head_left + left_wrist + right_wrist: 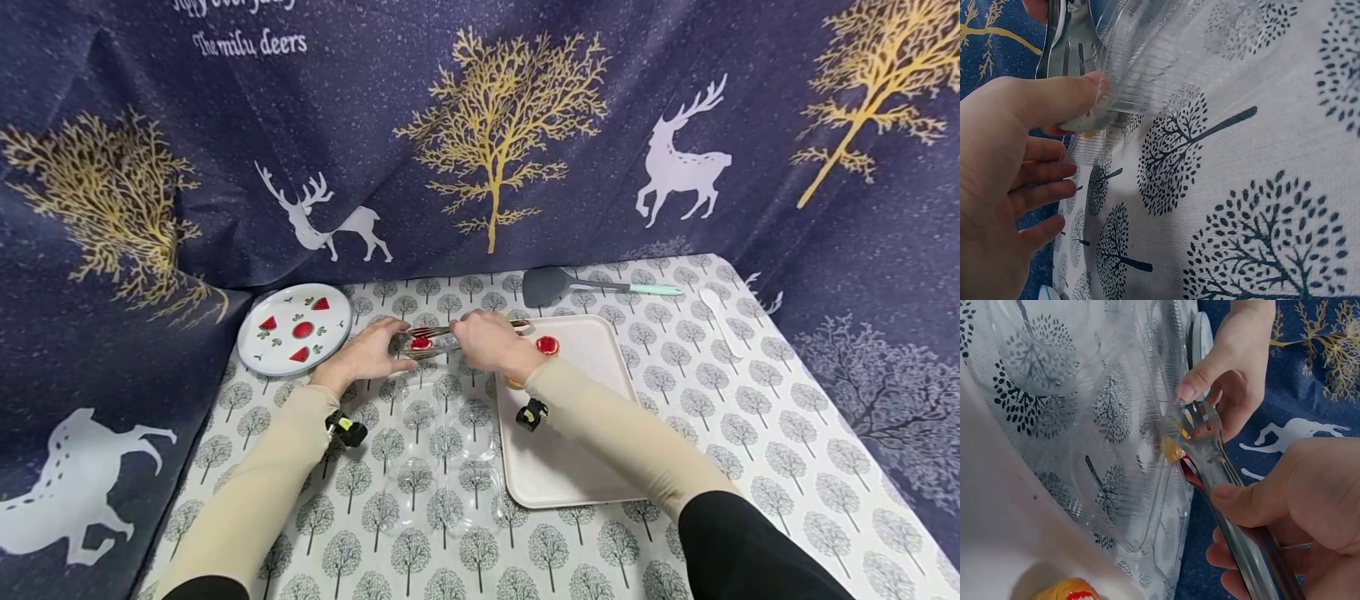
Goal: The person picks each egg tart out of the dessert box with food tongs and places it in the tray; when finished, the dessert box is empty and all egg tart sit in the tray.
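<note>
In my right hand (491,340) I grip metal tongs (1225,506); their slotted ends are around a small tart (422,342) with a red top and yellow crust. The tart is at the far end of a clear plastic container (444,454) with several round compartments. My left hand (369,350) holds that far end, its thumb (1079,94) at the ridged rim and its fingers on the outer side. Whether the tart touches the container is unclear. On the pale tray (573,467), partly behind my right wrist, are another red-topped tart (547,344) and a partly hidden one.
A white plate (255,354) with watermelon pictures stands at the left. Behind the tray lies a dark spatula (546,287) with a mint handle end, and a white utensil (722,321) is at the right. A dark blue printed cloth (450,150) hangs behind the table.
</note>
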Demonstrator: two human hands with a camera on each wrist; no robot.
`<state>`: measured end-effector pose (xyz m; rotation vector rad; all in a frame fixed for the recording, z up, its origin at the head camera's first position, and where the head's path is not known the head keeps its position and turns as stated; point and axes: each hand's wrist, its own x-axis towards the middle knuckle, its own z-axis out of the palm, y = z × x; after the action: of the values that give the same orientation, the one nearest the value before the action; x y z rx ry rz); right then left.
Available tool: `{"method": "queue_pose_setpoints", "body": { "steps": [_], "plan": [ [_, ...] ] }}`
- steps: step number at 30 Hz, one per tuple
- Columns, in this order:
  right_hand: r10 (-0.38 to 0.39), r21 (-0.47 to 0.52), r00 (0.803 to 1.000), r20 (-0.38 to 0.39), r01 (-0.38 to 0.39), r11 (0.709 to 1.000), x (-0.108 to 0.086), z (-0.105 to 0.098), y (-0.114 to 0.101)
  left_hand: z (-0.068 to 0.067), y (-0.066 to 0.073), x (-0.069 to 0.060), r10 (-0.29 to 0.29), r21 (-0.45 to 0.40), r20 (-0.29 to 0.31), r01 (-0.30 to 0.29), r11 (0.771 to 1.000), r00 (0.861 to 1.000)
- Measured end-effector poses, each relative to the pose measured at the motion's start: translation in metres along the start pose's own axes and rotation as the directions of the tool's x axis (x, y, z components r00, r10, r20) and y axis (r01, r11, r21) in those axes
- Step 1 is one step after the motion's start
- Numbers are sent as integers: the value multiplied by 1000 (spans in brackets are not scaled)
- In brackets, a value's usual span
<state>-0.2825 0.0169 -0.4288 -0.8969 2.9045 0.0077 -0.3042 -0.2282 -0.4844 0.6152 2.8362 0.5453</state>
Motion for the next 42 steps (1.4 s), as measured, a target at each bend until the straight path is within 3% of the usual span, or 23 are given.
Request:
{"method": "queue_pose_setpoints", "body": {
  "steps": [15,28,42],
  "plan": [
    [-10,-5,999,-37,10,1000,-3,4,2,0,0,-1,-6,-4,8,6,1000,1000],
    [-14,71,998,-59,18,997,-9,3,7,0,1,-1,12,0,-4,-12,1000,1000],
    [31,148,996,-84,-18,989,-22,-10,26,-3,5,-2,-8,6,22,8,1000,1000]
  ]
}}
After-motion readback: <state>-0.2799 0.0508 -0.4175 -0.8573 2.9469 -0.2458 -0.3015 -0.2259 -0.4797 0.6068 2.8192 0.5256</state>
